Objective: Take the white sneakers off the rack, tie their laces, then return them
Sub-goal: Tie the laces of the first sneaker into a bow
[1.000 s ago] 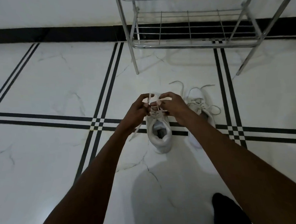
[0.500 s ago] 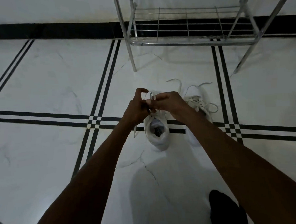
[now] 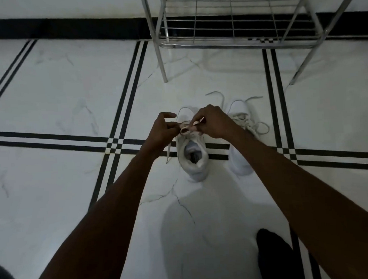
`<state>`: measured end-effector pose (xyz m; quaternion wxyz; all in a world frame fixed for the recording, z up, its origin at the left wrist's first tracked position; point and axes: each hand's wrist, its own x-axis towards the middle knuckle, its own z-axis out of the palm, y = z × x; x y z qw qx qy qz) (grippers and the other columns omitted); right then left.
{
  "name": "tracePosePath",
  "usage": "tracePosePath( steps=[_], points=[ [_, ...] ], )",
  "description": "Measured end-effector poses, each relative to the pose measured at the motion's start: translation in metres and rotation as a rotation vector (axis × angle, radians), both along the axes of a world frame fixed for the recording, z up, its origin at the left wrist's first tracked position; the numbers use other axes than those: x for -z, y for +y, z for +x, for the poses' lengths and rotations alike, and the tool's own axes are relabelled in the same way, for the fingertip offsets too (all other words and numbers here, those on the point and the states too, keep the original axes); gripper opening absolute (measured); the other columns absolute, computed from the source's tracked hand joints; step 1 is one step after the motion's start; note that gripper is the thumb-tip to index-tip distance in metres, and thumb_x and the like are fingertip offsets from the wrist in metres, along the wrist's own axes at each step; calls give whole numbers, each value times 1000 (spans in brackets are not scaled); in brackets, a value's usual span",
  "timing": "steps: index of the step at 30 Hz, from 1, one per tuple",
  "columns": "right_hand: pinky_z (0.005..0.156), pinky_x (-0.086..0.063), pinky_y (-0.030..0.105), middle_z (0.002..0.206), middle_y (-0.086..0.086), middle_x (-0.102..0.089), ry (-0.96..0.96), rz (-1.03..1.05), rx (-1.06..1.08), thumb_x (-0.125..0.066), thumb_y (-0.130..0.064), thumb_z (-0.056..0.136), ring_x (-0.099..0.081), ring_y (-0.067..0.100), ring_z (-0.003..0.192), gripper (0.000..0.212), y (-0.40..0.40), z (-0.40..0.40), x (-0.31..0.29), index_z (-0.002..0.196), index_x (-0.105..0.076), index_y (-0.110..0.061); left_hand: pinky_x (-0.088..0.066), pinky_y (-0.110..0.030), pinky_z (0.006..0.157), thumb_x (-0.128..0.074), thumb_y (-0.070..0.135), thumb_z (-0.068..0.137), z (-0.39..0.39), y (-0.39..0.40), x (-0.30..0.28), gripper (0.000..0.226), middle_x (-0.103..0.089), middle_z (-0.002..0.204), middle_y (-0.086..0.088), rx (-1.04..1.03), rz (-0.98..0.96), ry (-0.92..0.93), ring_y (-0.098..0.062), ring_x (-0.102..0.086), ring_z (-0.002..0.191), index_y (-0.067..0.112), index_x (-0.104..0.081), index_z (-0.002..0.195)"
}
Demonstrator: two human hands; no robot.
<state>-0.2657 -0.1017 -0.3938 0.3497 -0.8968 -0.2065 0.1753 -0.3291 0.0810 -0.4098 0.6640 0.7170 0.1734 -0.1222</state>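
No lettering, brand mark, number or sign can be read anywhere in the head view. The two white sneakers [image 3: 193, 160] on the floor show no legible logo; a dark patch inside the nearer shoe is too dim and small to make out. The metal rack [image 3: 232, 23] and the marble tiles carry no writing.

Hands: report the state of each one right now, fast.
Left hand: pinching the lace of the left sneaker, index finger raised.
Right hand: closed on the same lace.
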Motion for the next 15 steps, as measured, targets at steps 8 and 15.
tracePosePath(
  steps=[8,15],
  points=[
    [65,-60,20,79,6,-77,135,247,50,-86,-19,74,-73,11,67,22,-4,-6,-5,94,-81,-12,-52,-41,84,-75,6,83,1,6,3,52,-76,107,-18,13,3,5,-30,-70,100,7,-48,127],
    [62,-53,18,83,9,-76,-21,-66,-95,-83,-16,76,-72,21,71,15,3,0,-8,91,-81,-12,-53,-20,68,-74,7,90,3,4,0,38,-77,99,-15,32,-23,-45,-15,-74,80,6,-50,119]
  ],
)
